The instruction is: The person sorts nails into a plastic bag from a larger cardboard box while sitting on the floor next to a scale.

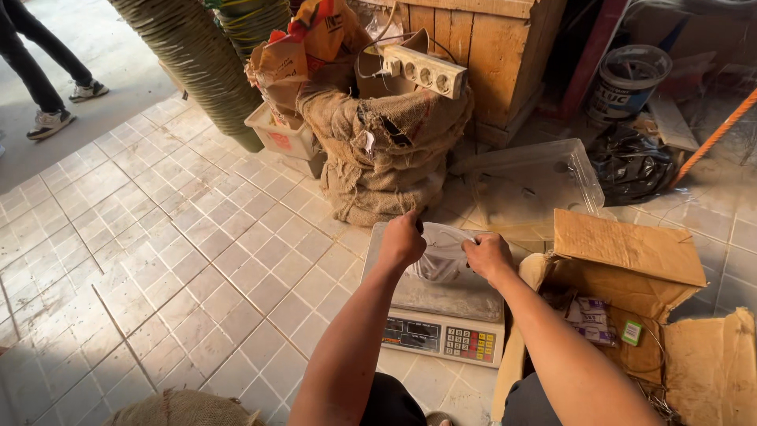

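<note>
A clear plastic bag (441, 259) sits on the steel pan of an electronic scale (465, 304) on the tiled floor. My left hand (400, 238) grips the bag's left upper edge with closed fingers. Gripping the right side of the bag's mouth is my right hand (487, 254). What is inside the bag cannot be made out. The scale has a display and keypad (470, 344) facing me.
A rolled-down burlap sack (386, 150) stands behind the scale with a white power strip (424, 69) across its top. An open cardboard box (631, 300) lies to the right, a clear plastic tray (528, 189) behind it. A wooden crate (481, 47), a bucket (627, 79) and another person's legs (39, 71) are further back.
</note>
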